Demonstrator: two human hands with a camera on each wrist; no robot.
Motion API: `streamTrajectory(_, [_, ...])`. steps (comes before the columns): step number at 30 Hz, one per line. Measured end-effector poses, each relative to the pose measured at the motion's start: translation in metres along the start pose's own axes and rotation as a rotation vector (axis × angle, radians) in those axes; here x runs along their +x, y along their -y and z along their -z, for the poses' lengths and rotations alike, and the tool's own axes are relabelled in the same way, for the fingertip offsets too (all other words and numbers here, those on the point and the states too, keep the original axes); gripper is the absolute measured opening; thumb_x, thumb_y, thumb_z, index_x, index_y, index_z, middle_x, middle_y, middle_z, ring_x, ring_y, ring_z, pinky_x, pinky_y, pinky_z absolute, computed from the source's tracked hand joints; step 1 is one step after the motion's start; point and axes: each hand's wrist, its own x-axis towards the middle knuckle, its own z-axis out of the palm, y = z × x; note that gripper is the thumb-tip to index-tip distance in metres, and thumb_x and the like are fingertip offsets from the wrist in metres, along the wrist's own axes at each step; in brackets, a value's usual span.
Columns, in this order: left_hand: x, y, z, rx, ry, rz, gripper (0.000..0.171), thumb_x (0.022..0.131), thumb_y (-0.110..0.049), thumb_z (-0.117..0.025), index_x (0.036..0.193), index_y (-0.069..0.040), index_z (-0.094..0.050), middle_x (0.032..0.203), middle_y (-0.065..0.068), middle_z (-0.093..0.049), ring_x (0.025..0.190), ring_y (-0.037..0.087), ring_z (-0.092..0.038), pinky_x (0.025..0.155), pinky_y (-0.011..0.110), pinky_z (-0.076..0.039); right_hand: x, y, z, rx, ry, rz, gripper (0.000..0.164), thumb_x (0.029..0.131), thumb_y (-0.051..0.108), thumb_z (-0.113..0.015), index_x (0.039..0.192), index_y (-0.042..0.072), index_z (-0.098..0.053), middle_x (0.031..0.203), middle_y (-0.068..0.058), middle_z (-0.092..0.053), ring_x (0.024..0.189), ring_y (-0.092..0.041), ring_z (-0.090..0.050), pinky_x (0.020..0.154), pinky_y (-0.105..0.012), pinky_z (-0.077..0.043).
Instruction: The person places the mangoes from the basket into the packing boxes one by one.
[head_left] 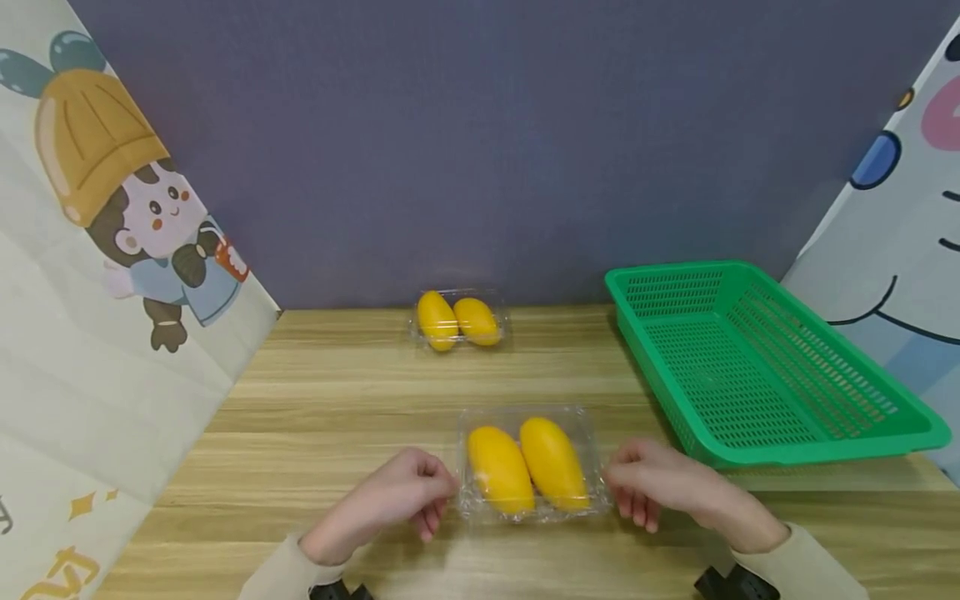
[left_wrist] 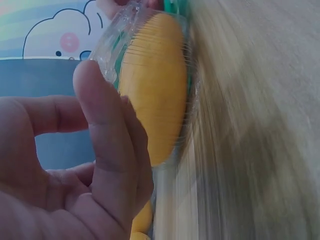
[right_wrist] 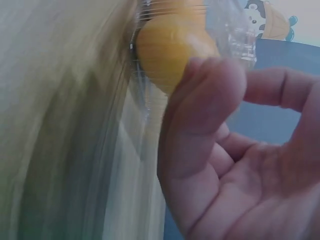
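Observation:
A clear plastic box [head_left: 536,518] holding two yellow mangoes [head_left: 501,472] is in front of me, between my two hands. My left hand [head_left: 397,492] is at its left edge with curled fingers, thumb and fingertips seeming to pinch the rim. Opposite, my right hand [head_left: 663,483], slightly blurred, pinches at the right edge in the same manner. Crinkled plastic [left_wrist: 112,50] comes close to the left fingertips in the left wrist view. In the right wrist view, plastic [right_wrist: 240,42] lies just behind the right fingertips, which partly hide the contact.
Another clear box with two mangoes [head_left: 477,322] stands at the back of the wooden table [head_left: 322,400], against the dark wall panel [head_left: 450,150]. A green plastic basket [head_left: 660,383] occupies the right side, close beyond my right hand. Printed cloths flank the table.

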Motion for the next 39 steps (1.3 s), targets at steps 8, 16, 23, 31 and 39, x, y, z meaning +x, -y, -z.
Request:
streamTrajectory(8, [0.004,0.001,-0.001,-0.053,0.034,-0.002,0.017,0.092,-0.011,-0.06,0.084,0.003,-0.064,0.066,0.005,-0.06,0.052,0.011,-0.055,0.046,0.02,-0.051,0.002,-0.006,0.002,0.1,0.092,0.034,0.018,0.09,0.012,-0.053,0.076,0.004,-0.061,0.065,-0.005,-0.06,0.051,-0.011,-0.051,0.045,-0.02,-0.049])
streamTrajectory(16, [0.016,0.001,0.005,-0.114,-0.001,0.006,0.019,0.093,-0.012,-0.059,0.084,0.004,-0.063,0.068,0.004,-0.06,0.053,0.01,-0.055,0.049,0.021,-0.053,0.008,-0.004,0.0,0.123,0.053,0.069,0.02,0.095,0.013,-0.051,0.082,0.001,-0.06,0.07,-0.005,-0.061,0.057,-0.013,-0.054,0.05,-0.022,-0.05])
streamTrajectory(23, [0.022,0.0,0.008,-0.173,-0.034,0.022,0.02,0.096,-0.012,-0.056,0.088,0.006,-0.062,0.071,0.004,-0.058,0.057,0.011,-0.053,0.052,0.02,-0.053,0.013,0.0,-0.003,0.147,0.023,0.091,0.017,0.096,0.014,-0.053,0.086,0.001,-0.058,0.074,-0.007,-0.061,0.06,-0.015,-0.054,0.052,-0.023,-0.051])
streamTrajectory(31, [0.031,-0.001,0.008,-0.218,-0.072,0.011,0.018,0.099,-0.011,-0.054,0.095,0.006,-0.059,0.077,0.005,-0.058,0.063,0.012,-0.055,0.058,0.021,-0.055,0.026,0.004,-0.003,0.18,-0.018,0.028,0.021,0.093,0.018,-0.052,0.082,0.002,-0.06,0.069,-0.004,-0.058,0.057,-0.012,-0.052,0.049,-0.02,-0.049])
streamTrajectory(39, [0.04,-0.001,0.011,-0.248,-0.099,0.013,0.018,0.098,-0.01,-0.056,0.097,0.008,-0.059,0.077,0.007,-0.059,0.062,0.013,-0.055,0.057,0.021,-0.055,0.034,0.004,-0.003,0.216,-0.062,0.015,0.021,0.094,0.018,-0.052,0.083,0.003,-0.061,0.068,-0.002,-0.057,0.055,-0.011,-0.051,0.048,-0.019,-0.047])
